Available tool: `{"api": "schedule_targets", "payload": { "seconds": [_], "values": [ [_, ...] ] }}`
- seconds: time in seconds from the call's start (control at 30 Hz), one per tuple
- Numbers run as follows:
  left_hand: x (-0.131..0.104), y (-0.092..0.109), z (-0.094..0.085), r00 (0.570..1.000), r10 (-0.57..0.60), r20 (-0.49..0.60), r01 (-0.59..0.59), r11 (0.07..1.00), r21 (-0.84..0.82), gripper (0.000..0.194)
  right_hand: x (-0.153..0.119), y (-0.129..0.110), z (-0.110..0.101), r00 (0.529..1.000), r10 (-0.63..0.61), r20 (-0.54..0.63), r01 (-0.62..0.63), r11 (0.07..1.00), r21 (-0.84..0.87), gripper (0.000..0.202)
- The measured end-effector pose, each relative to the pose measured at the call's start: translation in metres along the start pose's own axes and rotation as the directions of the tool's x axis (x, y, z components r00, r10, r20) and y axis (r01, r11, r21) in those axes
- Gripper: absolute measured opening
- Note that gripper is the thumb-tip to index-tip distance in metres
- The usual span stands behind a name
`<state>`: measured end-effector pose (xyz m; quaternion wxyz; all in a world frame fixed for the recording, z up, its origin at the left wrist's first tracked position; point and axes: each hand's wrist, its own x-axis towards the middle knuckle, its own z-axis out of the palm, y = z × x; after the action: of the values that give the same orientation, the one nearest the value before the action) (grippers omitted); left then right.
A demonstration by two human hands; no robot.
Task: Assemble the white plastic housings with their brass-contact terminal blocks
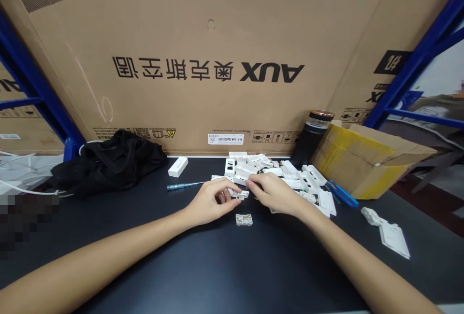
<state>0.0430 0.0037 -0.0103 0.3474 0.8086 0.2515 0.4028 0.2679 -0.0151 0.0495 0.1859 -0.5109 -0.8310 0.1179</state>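
My left hand (213, 200) pinches a small white plastic part (239, 194) between thumb and fingertips, just above the black table. Close to its right, my right hand (277, 193) has thumb and index finger drawn together; whatever lies between them is too small or hidden to make out. Below the two hands lies a small white plastic housing (244, 220) with brass-coloured metal bits inside. Behind my hands spreads a heap of white plastic casings (246, 164), partly covered by my right hand.
A screwdriver (177, 186) and a single white box-shaped casing (178, 166) lie on the left, near a black cloth bag (112, 162). To the right stand a dark bottle (308, 140) and a taped carton (366, 159). Blue-handled pliers (342, 194) and white pieces (393, 237) lie nearby.
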Motion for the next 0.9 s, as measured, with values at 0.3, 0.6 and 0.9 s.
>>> {"api": "schedule_targets", "payload": {
  "seconds": [0.3,0.6,0.9],
  "values": [
    [0.003,0.003,0.001,0.999,-0.036,0.015,0.036,0.999,0.016,0.020,0.029,0.003,-0.031,0.975,0.155,-0.160,-0.170,0.982,-0.087,0.059],
    [0.003,0.005,0.001,0.998,-0.049,0.026,0.049,0.999,-0.008,0.021,0.034,0.041,0.009,0.913,0.375,-0.158,-0.405,0.873,-0.270,0.041],
    [0.003,0.003,0.001,0.999,-0.039,0.011,0.039,0.999,-0.009,0.021,0.012,0.029,-0.012,0.956,0.279,-0.086,-0.292,0.920,-0.263,0.040]
  ]
}}
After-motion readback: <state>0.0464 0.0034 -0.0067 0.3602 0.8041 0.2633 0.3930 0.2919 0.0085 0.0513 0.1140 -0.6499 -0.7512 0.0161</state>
